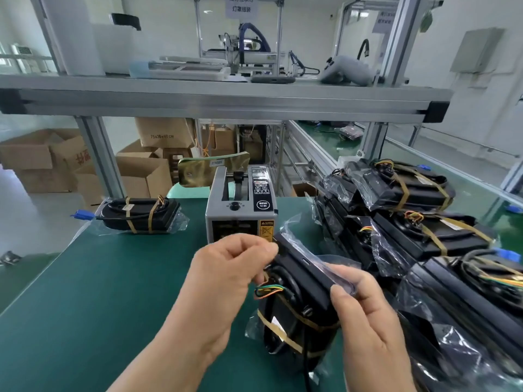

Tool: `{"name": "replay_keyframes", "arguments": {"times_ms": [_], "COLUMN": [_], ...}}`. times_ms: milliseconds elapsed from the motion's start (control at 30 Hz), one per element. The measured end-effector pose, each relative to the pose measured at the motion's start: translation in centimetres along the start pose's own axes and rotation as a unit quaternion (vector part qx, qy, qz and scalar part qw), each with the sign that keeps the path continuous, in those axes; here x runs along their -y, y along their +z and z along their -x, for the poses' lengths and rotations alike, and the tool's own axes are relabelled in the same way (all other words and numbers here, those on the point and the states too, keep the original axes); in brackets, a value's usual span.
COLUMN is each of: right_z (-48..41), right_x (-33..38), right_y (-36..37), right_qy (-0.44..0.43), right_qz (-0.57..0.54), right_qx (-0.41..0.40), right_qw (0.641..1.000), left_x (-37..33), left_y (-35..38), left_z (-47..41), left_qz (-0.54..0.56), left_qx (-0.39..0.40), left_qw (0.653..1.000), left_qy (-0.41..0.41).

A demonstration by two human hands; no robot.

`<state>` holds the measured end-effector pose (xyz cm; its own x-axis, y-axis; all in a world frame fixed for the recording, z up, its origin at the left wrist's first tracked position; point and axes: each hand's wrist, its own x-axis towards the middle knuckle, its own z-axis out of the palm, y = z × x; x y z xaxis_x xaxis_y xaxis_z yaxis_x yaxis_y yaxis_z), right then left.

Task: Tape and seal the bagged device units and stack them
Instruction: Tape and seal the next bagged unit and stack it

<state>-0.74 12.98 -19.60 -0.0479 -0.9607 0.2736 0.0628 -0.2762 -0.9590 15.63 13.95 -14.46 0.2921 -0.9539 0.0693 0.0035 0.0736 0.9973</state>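
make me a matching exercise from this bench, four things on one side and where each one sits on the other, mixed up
Things
1. tape dispenser
2. held bagged unit
3. lone bagged unit
4. pile of bagged units

Places
a. far left edge of the green mat
b. stacked along the right side
c. between the left hand and right hand
d. mid-mat, just behind the hands

Pairs: 1-d, 2-c, 3-a, 4-b

Bagged black unit (302,275), apparently on end
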Motion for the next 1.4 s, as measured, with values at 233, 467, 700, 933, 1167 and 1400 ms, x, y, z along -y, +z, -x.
{"name": "replay_keyframes", "arguments": {"times_ms": [233, 467, 700, 933, 1167, 1400], "right_z": [-0.4, 0.1, 0.4, 0.7, 0.9, 1.0], "right_x": [0.5, 1.8, 2.4, 2.5, 2.4, 2.7], "right_y": [1.6, 2.5, 2.2, 2.3, 2.3, 2.5], "right_qy": [0.054, 0.061, 0.054, 0.045, 0.039, 0.033], "right_qz": [0.043, 0.055, 0.068, 0.079, 0.088, 0.081], "right_qx": [-0.045, -0.066, -0.05, -0.04, -0.046, -0.036], "right_qw": [0.997, 0.994, 0.995, 0.995, 0.994, 0.995], "left_x": [-1.0, -0.7, -0.3, -0.1, 0.0, 0.2], "left_y": [1.0, 1.5, 1.9, 1.9, 1.8, 1.5], "left_z": [0.8, 0.3, 0.3, 0.2, 0.2, 0.0], "left_qz": [-0.037, -0.046, -0.083, -0.124, -0.128, -0.163], "left_qx": [0.049, 0.029, 0.003, -0.017, -0.013, -0.017], "left_qw": [0.998, 0.998, 0.997, 0.992, 0.992, 0.986], "left_qy": [-0.03, -0.025, -0.009, 0.003, 0.007, 0.011]}}
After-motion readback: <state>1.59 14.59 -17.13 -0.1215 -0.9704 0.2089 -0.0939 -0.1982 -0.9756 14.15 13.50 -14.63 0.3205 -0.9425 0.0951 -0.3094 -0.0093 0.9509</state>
